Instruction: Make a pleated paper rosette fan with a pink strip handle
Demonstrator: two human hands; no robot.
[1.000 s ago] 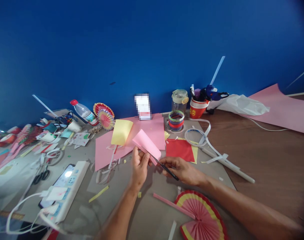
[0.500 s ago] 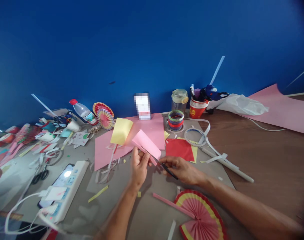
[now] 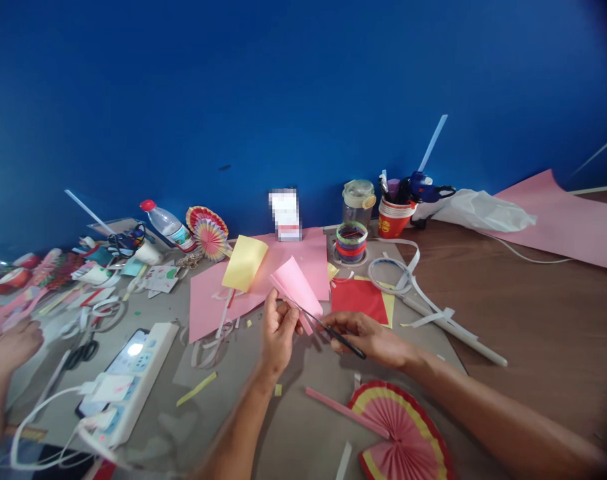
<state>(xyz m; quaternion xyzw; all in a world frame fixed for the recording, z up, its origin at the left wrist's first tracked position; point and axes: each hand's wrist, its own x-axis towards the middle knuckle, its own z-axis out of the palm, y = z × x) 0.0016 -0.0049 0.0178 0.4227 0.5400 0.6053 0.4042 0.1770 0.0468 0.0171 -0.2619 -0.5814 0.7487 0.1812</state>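
Hands at centre, close together but not touching. Left hand (image 3: 278, 330) is pinched on the lower corner of a pink paper (image 3: 296, 283), thumb on top, holding it up off the tabletop (image 3: 533, 320). Right hand (image 3: 370, 337) is closed around a slim dark tool (image 3: 336, 332). Whether it is a scissor blade or a knife cannot be told. Its tip meets the paper's lower edge, just beside the left fingers.

Progress (judgement): work on this piece looks barely begun. The paper appears whole and no offcut hangs from it. How far any cut runs is hidden at the contact point.

Appearance of the piece: pale pink, folded or doubled, fanning wider toward its upper end, tilted up and away from the camera, with crisp edges.

Surroundings:
- Behind the paper lie a large pink sheet (image 3: 213, 300), a curled yellow sheet (image 3: 244, 262) and a red square (image 3: 358, 300).
- Nearest the camera are a pleated pink-and-yellow fan (image 3: 403, 433), which looks finished, and a pink strip (image 3: 346, 412) touching it.
- White paper strips (image 3: 433, 313) are scattered to the right.
- At the back are stacked tape rolls (image 3: 352, 241), a jar (image 3: 358, 200) and a red cup (image 3: 394, 217) of pens.
- To the left are a power strip (image 3: 143, 367) with cables and a water bottle (image 3: 168, 225).
- Another person's hand (image 3: 13, 343) rests at the far left edge, well apart.
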